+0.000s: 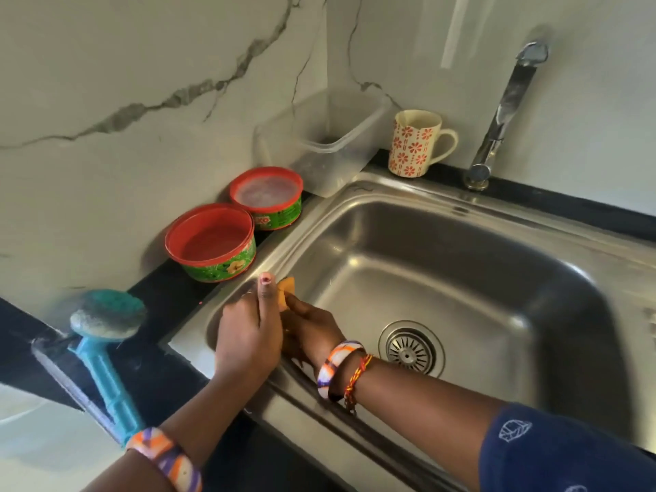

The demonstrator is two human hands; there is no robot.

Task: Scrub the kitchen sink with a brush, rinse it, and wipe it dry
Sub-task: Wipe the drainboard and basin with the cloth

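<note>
Walls: white marble-look panels with grey veining, meeting at an inside corner behind the basin.
Tabletop: black polished stone, running as a narrow strip along both walls.
Light: diffuse daylight; a pale vertical reflection on the right-hand wall panel.
Lower left: a white surface beyond the tabletop edge, nature not determinable.

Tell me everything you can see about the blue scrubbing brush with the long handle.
The blue plastic scrubbing brush lies on the dark countertop, left of the steel sink. Its round head, with teal bristles and a greyish rim, points toward the wall; its ribbed, lighter blue handle runs toward the person. No hand holds it; the handle's end disappears behind the left wrist's bangle.
</note>
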